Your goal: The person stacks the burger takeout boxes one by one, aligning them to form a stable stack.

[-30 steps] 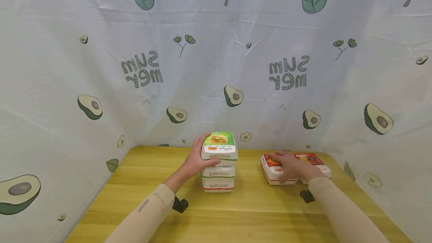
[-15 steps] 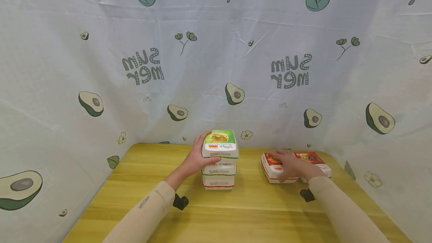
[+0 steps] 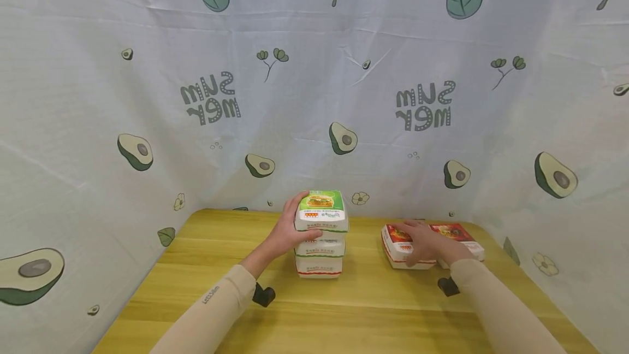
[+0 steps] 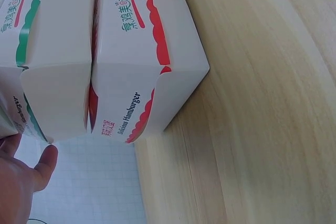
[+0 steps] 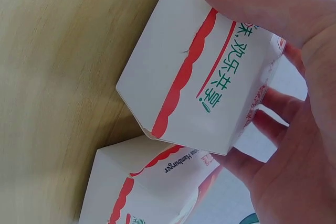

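Note:
In the head view a stack of three burger boxes stands in the middle. My left hand (image 3: 287, 231) grips the topmost, a green-topped burger box (image 3: 320, 212), with the thumb across its front. Below it come a green-trimmed box (image 3: 321, 248) and a red-trimmed box (image 3: 318, 266), whose side also fills the left wrist view. To the right, my right hand (image 3: 422, 240) reaches over a red-topped burger box (image 3: 399, 250) lying on the table. The right wrist view shows the thumb (image 5: 247, 1) pressed on its front and the other fingers along its printed top.
A second red-topped burger box (image 3: 462, 236) sits against the right side of the held one, partly behind my right arm. The wooden table (image 3: 344, 310) ends at a white curtain (image 3: 304, 86) printed with avocados and leaves. A black wrist mount (image 3: 263, 295) hangs under my left wrist.

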`<state>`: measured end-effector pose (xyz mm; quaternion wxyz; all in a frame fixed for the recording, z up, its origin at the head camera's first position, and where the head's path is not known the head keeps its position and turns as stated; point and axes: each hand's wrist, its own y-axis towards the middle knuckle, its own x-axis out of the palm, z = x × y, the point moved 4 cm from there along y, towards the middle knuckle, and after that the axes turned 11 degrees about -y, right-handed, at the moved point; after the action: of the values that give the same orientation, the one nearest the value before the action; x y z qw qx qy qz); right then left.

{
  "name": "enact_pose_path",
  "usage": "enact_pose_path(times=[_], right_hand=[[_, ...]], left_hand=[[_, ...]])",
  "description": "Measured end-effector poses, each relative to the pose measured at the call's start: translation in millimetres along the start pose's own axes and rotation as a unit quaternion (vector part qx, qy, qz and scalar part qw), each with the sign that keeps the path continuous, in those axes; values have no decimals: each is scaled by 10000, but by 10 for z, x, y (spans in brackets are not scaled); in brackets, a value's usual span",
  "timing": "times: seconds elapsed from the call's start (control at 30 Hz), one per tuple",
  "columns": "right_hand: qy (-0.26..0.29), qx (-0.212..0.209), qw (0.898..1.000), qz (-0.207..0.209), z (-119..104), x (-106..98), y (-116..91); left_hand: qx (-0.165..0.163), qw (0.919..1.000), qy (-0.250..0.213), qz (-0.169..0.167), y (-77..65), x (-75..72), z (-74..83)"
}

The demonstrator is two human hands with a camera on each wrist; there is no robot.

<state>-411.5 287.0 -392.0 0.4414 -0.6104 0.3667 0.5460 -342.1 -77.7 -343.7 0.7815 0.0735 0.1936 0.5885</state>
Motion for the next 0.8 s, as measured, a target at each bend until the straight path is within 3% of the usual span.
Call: enact_pose_path(times=[0.8], right_hand=[[-157,-247,9987,415,-46,-98,-35]], left_hand=[[-117,9999,-102,-15,-3,15,-12]])
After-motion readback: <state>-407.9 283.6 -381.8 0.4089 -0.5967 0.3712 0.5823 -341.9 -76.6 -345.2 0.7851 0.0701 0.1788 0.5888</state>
